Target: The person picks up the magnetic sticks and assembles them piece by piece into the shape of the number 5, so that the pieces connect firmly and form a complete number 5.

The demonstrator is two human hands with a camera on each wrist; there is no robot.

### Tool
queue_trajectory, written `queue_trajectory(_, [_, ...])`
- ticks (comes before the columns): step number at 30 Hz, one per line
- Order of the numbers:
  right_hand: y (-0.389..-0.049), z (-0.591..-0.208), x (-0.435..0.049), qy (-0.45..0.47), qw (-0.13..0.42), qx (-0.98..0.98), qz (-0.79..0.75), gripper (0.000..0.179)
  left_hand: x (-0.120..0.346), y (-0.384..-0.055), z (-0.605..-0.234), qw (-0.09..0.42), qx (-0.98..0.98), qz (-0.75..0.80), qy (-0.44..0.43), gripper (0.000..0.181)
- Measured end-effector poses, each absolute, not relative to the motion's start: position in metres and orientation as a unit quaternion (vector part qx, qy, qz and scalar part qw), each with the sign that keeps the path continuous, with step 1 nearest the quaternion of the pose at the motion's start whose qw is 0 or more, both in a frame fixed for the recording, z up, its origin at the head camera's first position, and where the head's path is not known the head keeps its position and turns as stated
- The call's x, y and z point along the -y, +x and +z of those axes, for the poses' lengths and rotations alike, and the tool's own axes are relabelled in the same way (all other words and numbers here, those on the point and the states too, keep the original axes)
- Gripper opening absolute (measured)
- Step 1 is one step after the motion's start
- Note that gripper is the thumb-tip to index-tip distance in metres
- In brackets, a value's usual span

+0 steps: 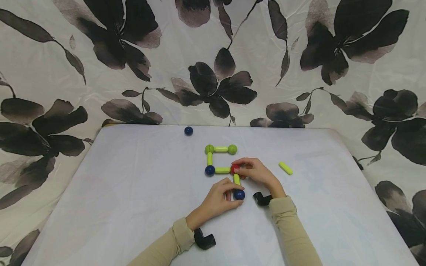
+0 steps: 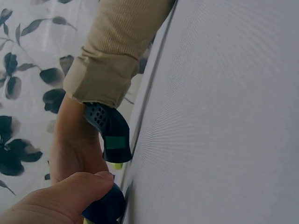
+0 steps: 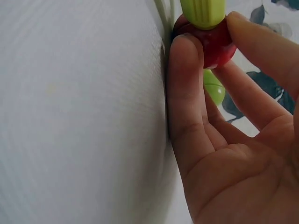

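A chain of yellow-green rods and coloured balls lies on the white table. Its far end has two green balls, joined by a rod (image 1: 221,149); another rod (image 1: 209,159) runs down to a blue ball (image 1: 209,170), and a third (image 1: 222,170) leads to a red ball (image 1: 234,169). My right hand (image 1: 257,173) pinches the red ball, seen close in the right wrist view (image 3: 217,44). From it a short rod (image 1: 236,179) reaches a nearer blue ball (image 1: 239,194), which my left hand (image 1: 216,198) holds between thumb and fingers. In the left wrist view, the thumb presses this blue ball (image 2: 106,205).
A loose yellow-green rod (image 1: 285,168) lies right of the right hand. One separate blue ball (image 1: 188,130) sits near the table's back edge. Black wrist devices (image 1: 204,239) are on both wrists. A floral cloth (image 1: 273,70) hangs behind the table.
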State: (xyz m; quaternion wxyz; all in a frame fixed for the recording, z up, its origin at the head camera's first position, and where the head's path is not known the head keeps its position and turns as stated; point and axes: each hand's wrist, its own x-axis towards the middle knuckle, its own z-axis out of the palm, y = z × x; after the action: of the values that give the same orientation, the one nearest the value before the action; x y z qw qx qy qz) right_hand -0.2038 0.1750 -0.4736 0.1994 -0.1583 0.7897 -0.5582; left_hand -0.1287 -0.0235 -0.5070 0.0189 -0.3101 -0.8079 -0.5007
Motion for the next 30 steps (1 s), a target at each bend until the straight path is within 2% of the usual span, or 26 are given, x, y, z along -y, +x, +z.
queue_trajectory(4, [-0.203,-0.467,-0.178,-0.162,0.199,-0.8,-0.542,0.037,0.024,-0.129,-0.505,0.008,0.812,-0.5,-0.302,0.034])
queue_trajectory(7, [-0.2,-0.459,-0.186,-0.16,0.178,-0.82,-0.521,0.036,0.024,-0.128,-0.503,-0.004,0.817,-0.497,-0.294,0.034])
queue_trajectory(15, [-0.19,-0.433,-0.235,-0.108,0.025,-0.903,-0.416,0.031,0.024,-0.126,-0.501,-0.015,0.821,-0.496,-0.281,0.035])
queue_trajectory(18, [-0.185,-0.429,-0.257,-0.064,-0.005,-0.927,-0.369,0.032,0.025,-0.126,-0.502,-0.015,0.819,-0.499,-0.283,0.035])
queue_trajectory(20, [-0.182,-0.429,-0.269,-0.036,-0.002,-0.938,-0.345,0.034,0.026,-0.126,-0.502,-0.02,0.819,-0.498,-0.284,0.036])
queue_trajectory(25, [-0.177,-0.437,-0.286,0.016,0.046,-0.946,-0.321,0.04,0.032,-0.132,-0.498,-0.063,0.81,-0.5,-0.301,0.039])
queue_trajectory(30, [-0.176,-0.447,-0.292,0.046,0.073,-0.939,-0.334,0.036,0.041,-0.139,-0.49,-0.114,0.799,-0.5,-0.315,0.038])
